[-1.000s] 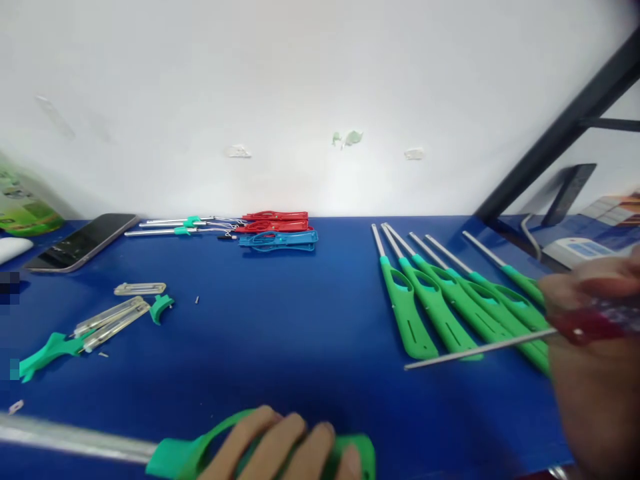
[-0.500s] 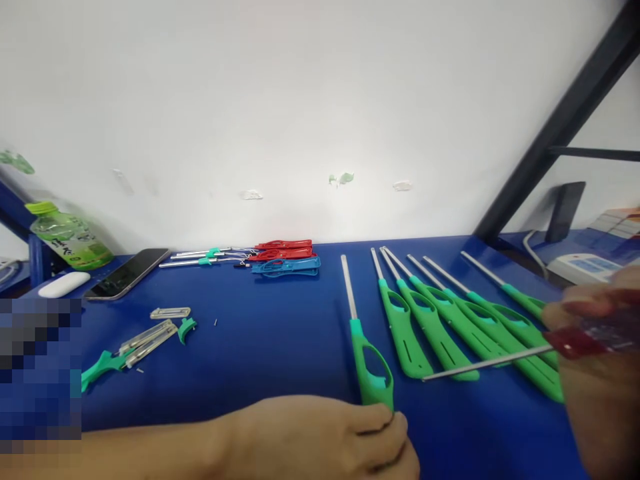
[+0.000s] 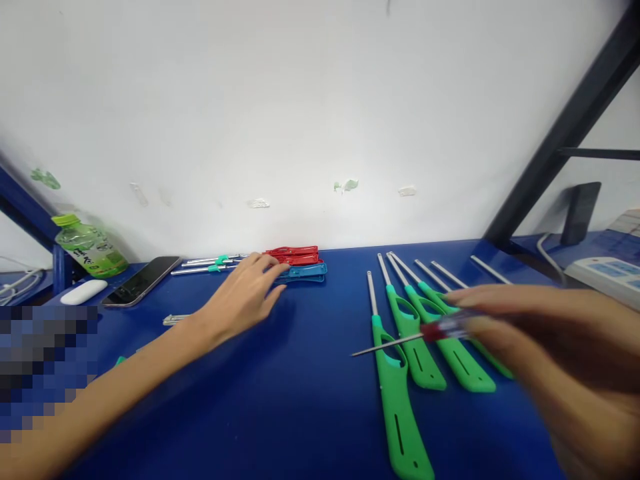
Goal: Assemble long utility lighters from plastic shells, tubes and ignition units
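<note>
My left hand (image 3: 250, 290) is stretched to the back of the table, fingers apart and thumb out. Its fingertips are at the blue plastic lighter shell (image 3: 307, 272); whether they touch it I cannot tell. Red lighter shells (image 3: 300, 257) lie just behind. My right hand (image 3: 555, 360), somewhat blurred, grips a screwdriver (image 3: 440, 329) by its red and clear handle, with the shaft pointing left. Beneath the shaft a green long-neck lighter (image 3: 400, 407) lies on the blue table. More green lighters (image 3: 417, 353) are lined up to its right, some partly hidden by my right hand.
Metal lighter tubes with green collars (image 3: 215, 267) lie left of the shells. A phone (image 3: 143, 281), a white case (image 3: 84, 292) and a green bottle (image 3: 90, 247) stand or lie at the left. A white wall (image 3: 320, 133) rises behind; a black frame post (image 3: 560, 127) is at the right.
My left hand has let go of the nearest green lighter and moved to the shells at the back. My right hand has brought the screwdriver leftward over the lighters.
</note>
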Tool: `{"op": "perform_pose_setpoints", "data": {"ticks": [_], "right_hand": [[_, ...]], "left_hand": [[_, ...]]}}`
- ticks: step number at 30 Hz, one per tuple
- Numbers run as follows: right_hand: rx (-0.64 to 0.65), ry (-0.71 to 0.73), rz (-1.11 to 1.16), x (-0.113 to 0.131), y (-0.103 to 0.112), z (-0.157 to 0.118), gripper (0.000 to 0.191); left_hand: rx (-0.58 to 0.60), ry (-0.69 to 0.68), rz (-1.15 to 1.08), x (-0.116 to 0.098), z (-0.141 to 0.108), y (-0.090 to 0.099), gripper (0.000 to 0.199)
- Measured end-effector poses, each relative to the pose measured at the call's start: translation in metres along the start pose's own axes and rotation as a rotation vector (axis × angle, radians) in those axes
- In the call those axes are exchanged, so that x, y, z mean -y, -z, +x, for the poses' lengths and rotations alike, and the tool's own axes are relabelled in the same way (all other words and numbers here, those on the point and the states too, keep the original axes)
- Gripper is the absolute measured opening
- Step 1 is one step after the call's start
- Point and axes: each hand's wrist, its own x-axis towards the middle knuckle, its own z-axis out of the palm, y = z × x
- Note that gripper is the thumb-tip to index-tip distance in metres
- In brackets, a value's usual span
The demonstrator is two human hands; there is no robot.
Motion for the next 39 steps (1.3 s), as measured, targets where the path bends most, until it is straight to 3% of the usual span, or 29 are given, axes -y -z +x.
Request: {"op": "perform_pose_setpoints", "data": {"ticks": [2, 4, 6, 12, 18, 27, 34, 39], "right_hand": [[0.170, -0.085, 0.083, 0.030, -0.015, 0.005, 0.016], [0.378, -0.137, 0.193, 0.044, -0.030, 0.007, 0.011], [0.538, -0.156, 0.226, 0.045, -0.044, 0.007, 0.004], [0.922, -0.183, -0.020, 0.027, -0.077, -0.007, 0.025], [0.993, -0.167, -0.106, 0.021, -0.085, -0.014, 0.026], [0.995, -0.158, -0.213, 0.018, -0.091, -0.011, 0.019], [0.887, -0.013, -0.348, 0.009, -0.080, -0.007, 0.025], [0.886, 0.204, -0.413, 0.015, -0.087, 0.029, 0.025]], "left_hand": [[0.046, 0.096, -0.001, 0.027, -0.004, -0.011, 0.036], [0.100, 0.150, -0.034, 0.043, -0.006, -0.020, 0.039], [0.139, 0.187, -0.083, 0.051, -0.007, -0.025, 0.038], [0.171, 0.278, -0.228, 0.057, -0.007, -0.036, 0.035], [0.105, 0.337, -0.281, 0.054, -0.012, -0.035, 0.035], [-0.054, 0.336, -0.278, 0.026, -0.041, 0.006, 0.030], [0.059, 0.379, -0.362, -0.001, -0.082, 0.014, 0.028], [0.114, 0.390, -0.387, -0.015, -0.089, 0.012, 0.028]]}}
